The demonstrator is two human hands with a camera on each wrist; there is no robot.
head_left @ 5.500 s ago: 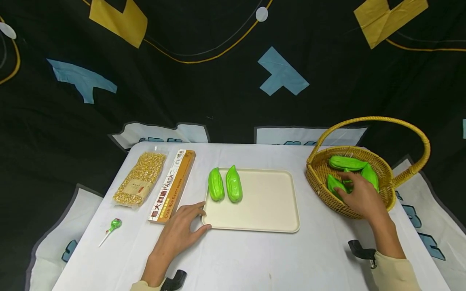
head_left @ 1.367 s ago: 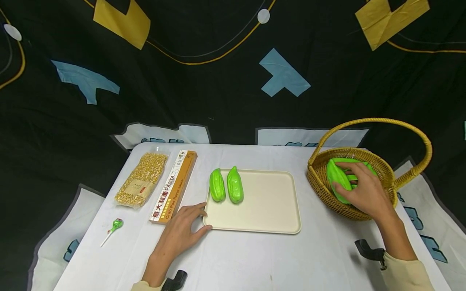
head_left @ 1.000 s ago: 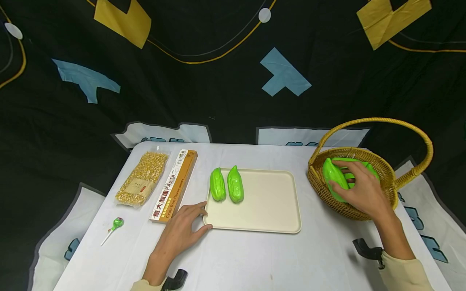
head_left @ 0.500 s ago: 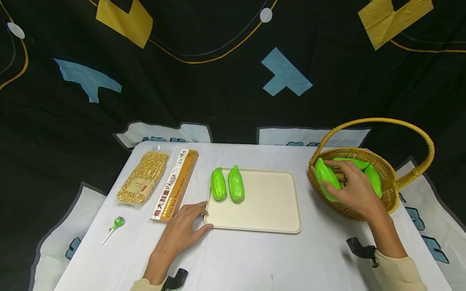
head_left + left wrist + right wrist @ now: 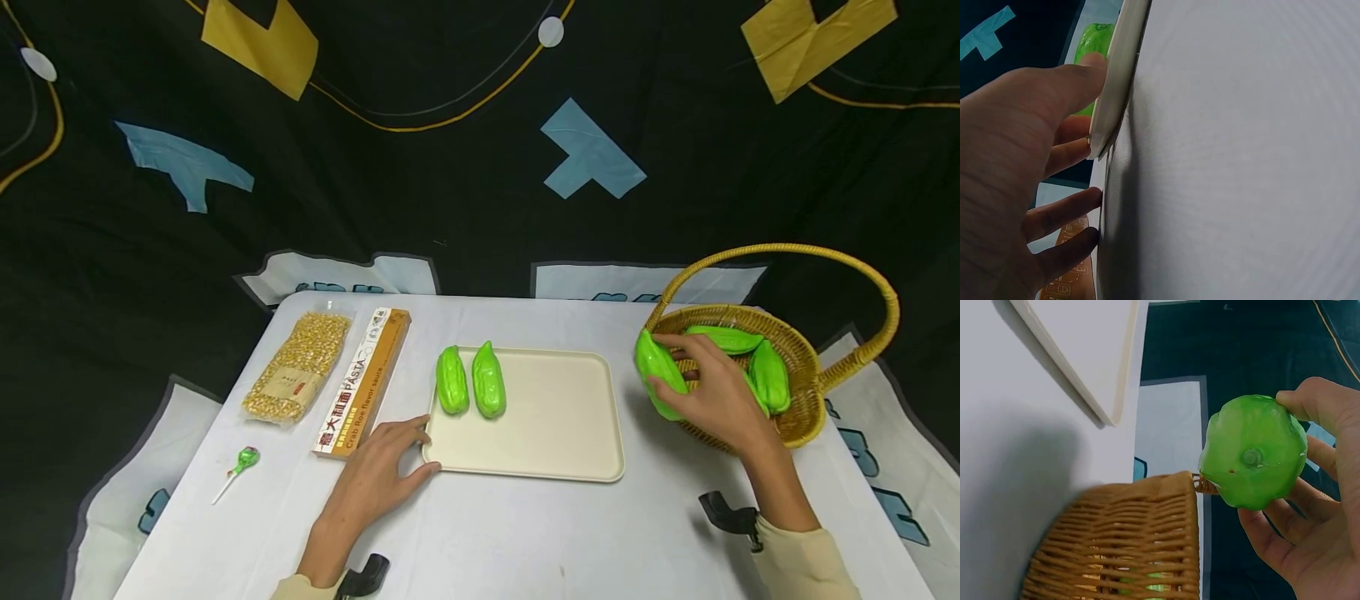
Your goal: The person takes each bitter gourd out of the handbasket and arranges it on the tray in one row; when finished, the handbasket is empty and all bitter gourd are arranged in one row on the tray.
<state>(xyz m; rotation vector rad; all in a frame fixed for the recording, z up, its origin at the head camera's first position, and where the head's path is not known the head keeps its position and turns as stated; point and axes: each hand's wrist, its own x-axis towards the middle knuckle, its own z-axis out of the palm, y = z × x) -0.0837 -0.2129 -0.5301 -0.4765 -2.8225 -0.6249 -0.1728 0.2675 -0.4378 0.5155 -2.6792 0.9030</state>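
Note:
In the head view, my right hand (image 5: 712,396) grips a bright green, ridged bitter melon (image 5: 658,371) between thumb and fingers, over the left rim of the wicker basket (image 5: 806,417). The right wrist view shows the rounded end of this bitter melon (image 5: 1254,453) held above the basket's woven side (image 5: 1129,544). More green bitter melons (image 5: 768,377) lie inside the basket. My left hand (image 5: 378,471) holds the near left corner of the cream tray (image 5: 555,417), thumb on its front edge and fingers at its left side. Two bitter melons (image 5: 489,381) lie side by side at the tray's left.
A pasta box (image 5: 363,383) lies left of the tray, beside a bag of yellow corn kernels (image 5: 300,367). Nearer the front left is a green lollipop (image 5: 246,458). The basket's tall handle (image 5: 780,247) arches above it. A dark cloth (image 5: 450,208) hangs behind the white table (image 5: 525,542).
My right hand took hold of a bitter melon in the basket, then brought it up and leftward to the rim. My left hand stays at the tray's corner.

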